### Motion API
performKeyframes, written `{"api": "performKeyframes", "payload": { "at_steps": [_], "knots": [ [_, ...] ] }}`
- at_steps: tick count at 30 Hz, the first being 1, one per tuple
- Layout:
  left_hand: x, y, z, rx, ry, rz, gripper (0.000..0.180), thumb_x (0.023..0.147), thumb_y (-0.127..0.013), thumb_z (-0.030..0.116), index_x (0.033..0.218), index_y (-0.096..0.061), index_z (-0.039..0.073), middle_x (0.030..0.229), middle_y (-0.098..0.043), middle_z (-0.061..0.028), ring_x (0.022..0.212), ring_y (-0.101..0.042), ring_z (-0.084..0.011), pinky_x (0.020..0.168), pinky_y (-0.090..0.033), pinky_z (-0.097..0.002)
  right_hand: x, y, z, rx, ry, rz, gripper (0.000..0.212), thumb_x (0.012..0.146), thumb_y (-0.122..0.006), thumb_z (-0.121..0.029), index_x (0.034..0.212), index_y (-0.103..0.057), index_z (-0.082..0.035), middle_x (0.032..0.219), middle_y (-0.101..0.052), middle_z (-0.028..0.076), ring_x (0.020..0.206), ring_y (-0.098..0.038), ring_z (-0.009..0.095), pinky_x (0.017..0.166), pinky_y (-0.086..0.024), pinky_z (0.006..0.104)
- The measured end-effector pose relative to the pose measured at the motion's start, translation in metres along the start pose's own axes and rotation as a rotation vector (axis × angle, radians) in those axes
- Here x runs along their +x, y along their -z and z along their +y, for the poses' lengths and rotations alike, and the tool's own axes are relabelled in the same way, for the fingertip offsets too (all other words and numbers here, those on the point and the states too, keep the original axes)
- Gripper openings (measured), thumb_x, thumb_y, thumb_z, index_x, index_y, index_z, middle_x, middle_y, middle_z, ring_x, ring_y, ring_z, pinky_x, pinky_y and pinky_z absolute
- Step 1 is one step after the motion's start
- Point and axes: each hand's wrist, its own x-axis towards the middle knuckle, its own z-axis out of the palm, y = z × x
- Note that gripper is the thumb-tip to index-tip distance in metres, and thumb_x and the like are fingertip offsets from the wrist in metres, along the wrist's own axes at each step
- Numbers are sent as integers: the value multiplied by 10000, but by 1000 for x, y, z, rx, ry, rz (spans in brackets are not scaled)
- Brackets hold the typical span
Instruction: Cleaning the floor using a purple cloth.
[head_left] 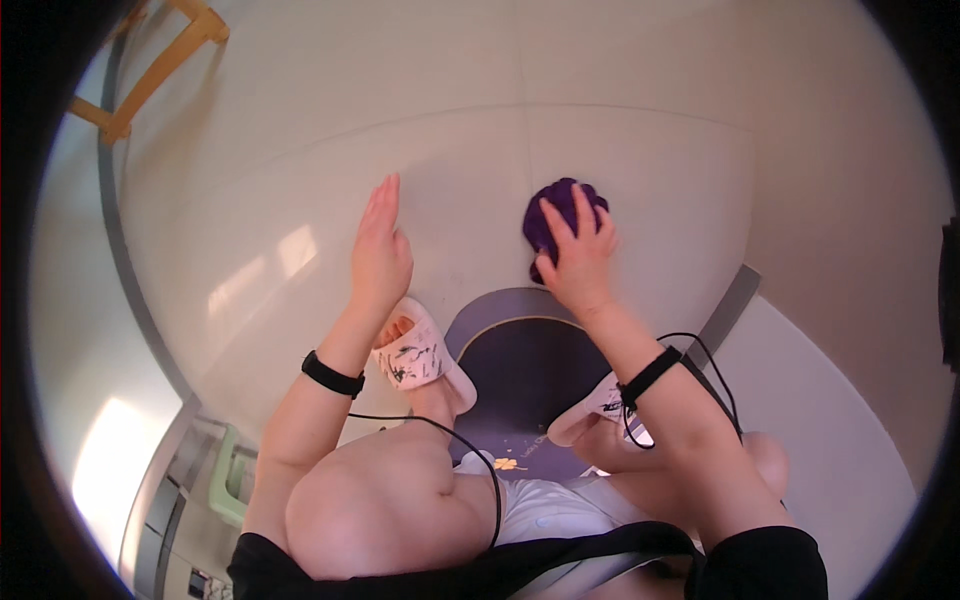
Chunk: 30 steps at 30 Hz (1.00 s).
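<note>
A bunched dark purple cloth (544,222) lies on the pale tiled floor, ahead of me and right of the middle. My right hand (580,250) grips it from above, fingers spread over its folds and thumb at its near side. Part of the cloth is hidden under the hand. My left hand (381,250) is held out to the left, apart from the cloth, with its fingers stretched straight and nothing in it. Black bands circle both forearms, and a thin black cable (478,450) hangs between them.
Between my feet, in white slippers (416,350), lies a dark grey mat (525,365) with a yellow line. A wooden frame (165,75) stands at the far left. A green plastic object (228,475) is at the lower left. A wall (860,190) rises at the right.
</note>
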Motion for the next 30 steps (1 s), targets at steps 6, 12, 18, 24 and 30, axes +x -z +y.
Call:
{"api": "performKeyframes", "payload": {
  "at_steps": [6,12,18,24,30],
  "knots": [
    [-34,19,-9,-20,158,108,700,811,-417,-93,1497,-358,32,1488,-430,-218,1416,-362,-374,1163,-320,-424,0,-40,-68,39,199,-145,768,698,-764,-118,1407,-503,-254,1587,-213,144,1312,-275,453,1024,-281,583],
    [-101,15,-13,-53,406,140,721,824,-430,-93,1520,-318,55,1534,-367,-219,1442,-331,-344,1189,-277,-395,3,-76,-134,64,444,-218,686,735,-748,-150,1383,-544,-242,1571,-268,127,1323,-308,431,1019,-284,586],
    [-136,23,-16,-103,544,252,696,826,-429,-96,1504,-317,13,1515,-373,-250,1429,-334,-376,1179,-293,-407,14,-63,-149,-34,466,-428,865,702,-789,-154,1470,-417,-294,1606,-170,120,1371,-242,470,1038,-289,627],
    [-115,72,-17,-64,376,429,659,852,-443,-58,1497,-359,51,1494,-416,-234,1406,-382,-362,1158,-328,-401,24,-68,-150,-182,486,-594,977,721,-816,-147,1521,-297,-352,1639,-38,93,1419,-155,482,1069,-270,626],
    [-86,150,56,-63,244,418,622,887,-485,-15,1496,-396,74,1522,-426,-162,1415,-402,-280,1157,-322,-355,22,-84,-145,-255,487,-522,955,745,-796,-182,1526,-276,-363,1635,-45,83,1408,-175,451,1050,-286,626]
  ]
}}
